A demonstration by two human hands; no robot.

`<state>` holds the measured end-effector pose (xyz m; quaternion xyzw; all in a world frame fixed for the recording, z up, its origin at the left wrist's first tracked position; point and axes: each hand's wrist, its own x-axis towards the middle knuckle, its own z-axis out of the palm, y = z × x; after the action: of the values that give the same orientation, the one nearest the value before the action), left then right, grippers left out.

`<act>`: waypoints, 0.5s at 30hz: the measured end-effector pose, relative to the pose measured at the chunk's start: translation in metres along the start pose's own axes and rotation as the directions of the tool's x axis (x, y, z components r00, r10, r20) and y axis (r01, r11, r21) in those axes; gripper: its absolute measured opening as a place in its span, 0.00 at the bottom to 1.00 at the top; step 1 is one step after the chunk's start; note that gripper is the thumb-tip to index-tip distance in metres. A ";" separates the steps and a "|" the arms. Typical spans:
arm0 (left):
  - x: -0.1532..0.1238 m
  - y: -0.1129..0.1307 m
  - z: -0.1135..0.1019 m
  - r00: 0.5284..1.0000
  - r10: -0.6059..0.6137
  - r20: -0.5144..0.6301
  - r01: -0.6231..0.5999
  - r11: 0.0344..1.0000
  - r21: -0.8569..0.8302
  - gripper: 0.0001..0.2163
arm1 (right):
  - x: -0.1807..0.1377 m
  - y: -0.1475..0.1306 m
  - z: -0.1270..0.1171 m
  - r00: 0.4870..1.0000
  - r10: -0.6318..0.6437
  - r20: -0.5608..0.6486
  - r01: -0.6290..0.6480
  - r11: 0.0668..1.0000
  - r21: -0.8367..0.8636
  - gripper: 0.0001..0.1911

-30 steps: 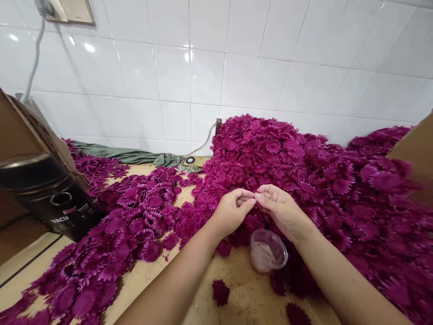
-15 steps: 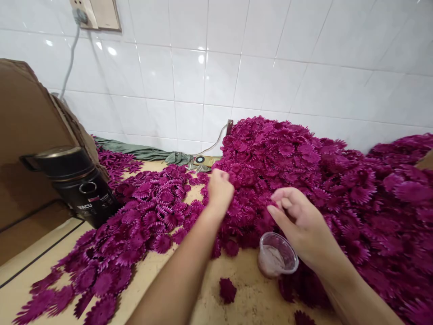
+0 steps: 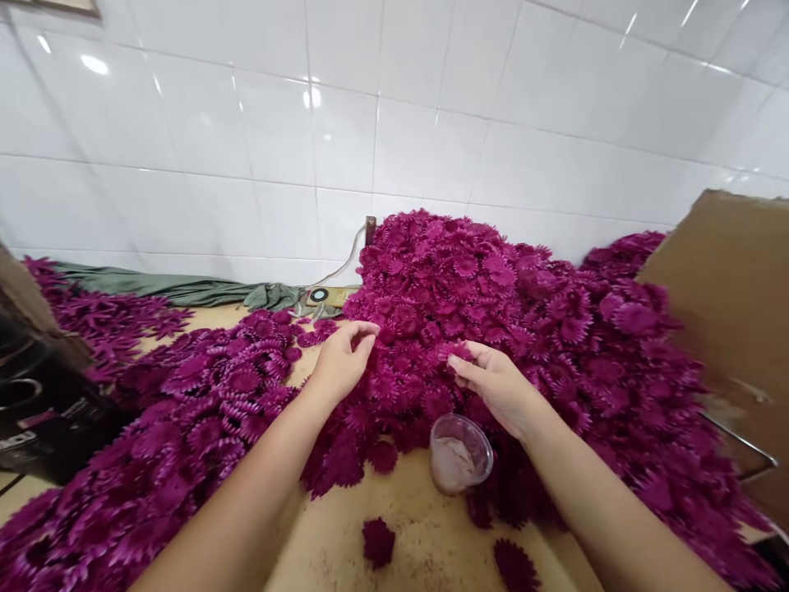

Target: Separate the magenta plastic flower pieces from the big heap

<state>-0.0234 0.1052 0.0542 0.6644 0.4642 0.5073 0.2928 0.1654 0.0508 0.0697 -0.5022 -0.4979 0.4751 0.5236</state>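
My left hand point(image 3: 346, 359) is at the left flank of a heap of magenta artificial flower heads point(image 3: 425, 279). Its thumb and fingertips come together in a pinch; whether anything sits between them I cannot make out. My right hand point(image 3: 493, 382) pinches a magenta flower head point(image 3: 454, 352) between thumb and fingers, in front of the heap. Just below that hand stands a clear plastic cup point(image 3: 461, 452) with a pale pinkish substance inside. A single dark flower head point(image 3: 378, 542) lies on the tabletop point(image 3: 326, 534) between my forearms, and another point(image 3: 515, 564) lies to its right.
More layered flower heads point(image 3: 203, 411) spread across the left. A black flask point(image 3: 46, 419) stands at the left edge, a cardboard piece point(image 3: 721, 312) at the right. Green cloth point(image 3: 166, 286) and a yellow object with a round dark disc point(image 3: 333, 296) lie along the tiled wall point(image 3: 259, 123).
The view has turned to the right, bringing cardboard in on that side. My left hand has drawn back from the heap, and a flower head now shows clearly in my right fingers.
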 end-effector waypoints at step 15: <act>0.062 -0.055 -0.064 0.975 -0.205 -0.079 0.197 0.656 0.729 0.15 | 0.017 0.025 -0.043 0.914 -0.363 -0.180 0.197 0.786 -0.586 0.21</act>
<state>-0.0985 0.1785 0.0526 0.6729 0.6972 0.2402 0.0593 0.2090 0.0669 0.0452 -0.6148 -0.6037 0.1488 0.4852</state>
